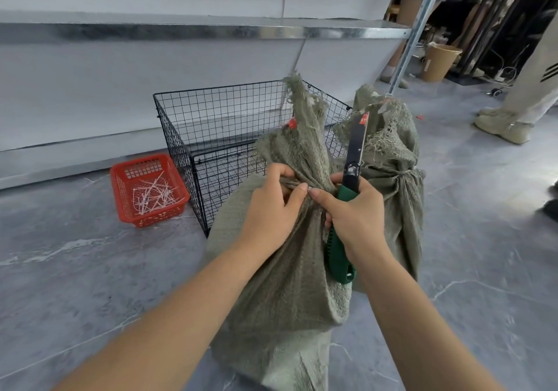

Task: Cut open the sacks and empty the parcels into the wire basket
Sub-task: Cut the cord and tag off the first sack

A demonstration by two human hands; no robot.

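Near sack: stands upright on the floor right in front of the person, its mouth bunched into a neck. It touches the front corner of the wire basket, so tipping it in should be a short move.
Left hand: fingers curled tight round the gathered neck, probably to hold the cloth steady and taut for the blade.
Right hand: fingers wrapped round the green handle of the folding knife, forefinger stretched forward onto the sack's neck beside the left thumb.
Knife blade: dark, open and pointing up and away from the body, clear of both hands, which looks like a safe carry while the closure is felt for.
Closure: hidden under the hands, so it can't be made out.
Second sack: just behind and to the right, touching the first, neck cinched shut and waiting its turn.
Wire basket: black mesh, open top, behind the sacks against the wall. No parcels show in it, and none show anywhere else, so presumably they are all inside the sacks.
Red plastic basket: left of the wire basket, holding white cable ties, likely the spot for cut-off scraps.
Step in hand: by the look of it, lining up the cut at the neck, with the emptying not yet begun.
Watch for: the blade sits close to the left thumb.
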